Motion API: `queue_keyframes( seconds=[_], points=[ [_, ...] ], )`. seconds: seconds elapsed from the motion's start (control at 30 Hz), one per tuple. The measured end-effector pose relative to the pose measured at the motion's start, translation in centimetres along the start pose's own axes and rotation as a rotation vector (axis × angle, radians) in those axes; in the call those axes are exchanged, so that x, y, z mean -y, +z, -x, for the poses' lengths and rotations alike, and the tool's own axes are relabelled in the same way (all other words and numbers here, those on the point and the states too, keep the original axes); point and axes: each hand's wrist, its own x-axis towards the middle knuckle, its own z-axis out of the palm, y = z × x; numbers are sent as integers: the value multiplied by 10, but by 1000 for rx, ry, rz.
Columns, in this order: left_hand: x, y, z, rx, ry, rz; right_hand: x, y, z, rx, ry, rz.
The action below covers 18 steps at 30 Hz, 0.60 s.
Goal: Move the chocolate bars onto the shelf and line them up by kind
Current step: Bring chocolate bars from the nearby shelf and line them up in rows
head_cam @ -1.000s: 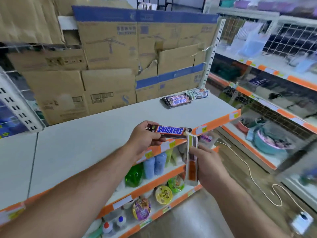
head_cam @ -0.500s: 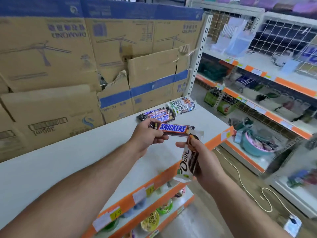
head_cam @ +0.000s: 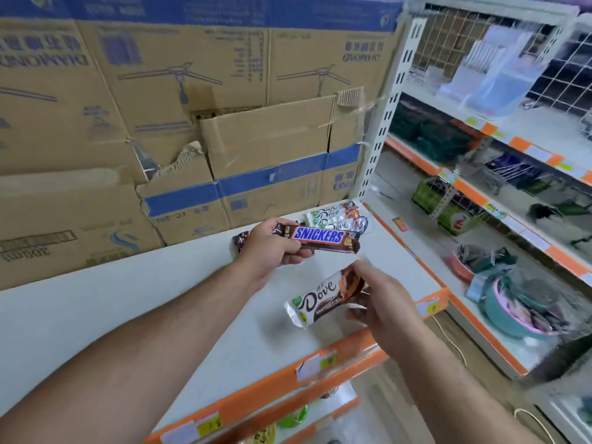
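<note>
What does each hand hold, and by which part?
The left hand grips the brown Snickers bar at its left end; the right hand holds the white-and-brown Dove bar at its brown end.

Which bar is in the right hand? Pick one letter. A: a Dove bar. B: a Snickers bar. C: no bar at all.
A: the right hand grips the Dove bar over the shelf, while the Snickers bar is in the left hand.
</note>
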Motion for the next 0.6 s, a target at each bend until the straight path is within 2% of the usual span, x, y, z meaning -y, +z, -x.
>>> queue_keyframes(
  seconds=[0.33, 0.6],
  points=[
    [17, 39, -14, -326, 49, 117, 28, -78, -78, 134, -64, 147],
    [27, 44, -3, -489, 37, 145, 33, -84, -131, 76, -70, 224]
  ],
)
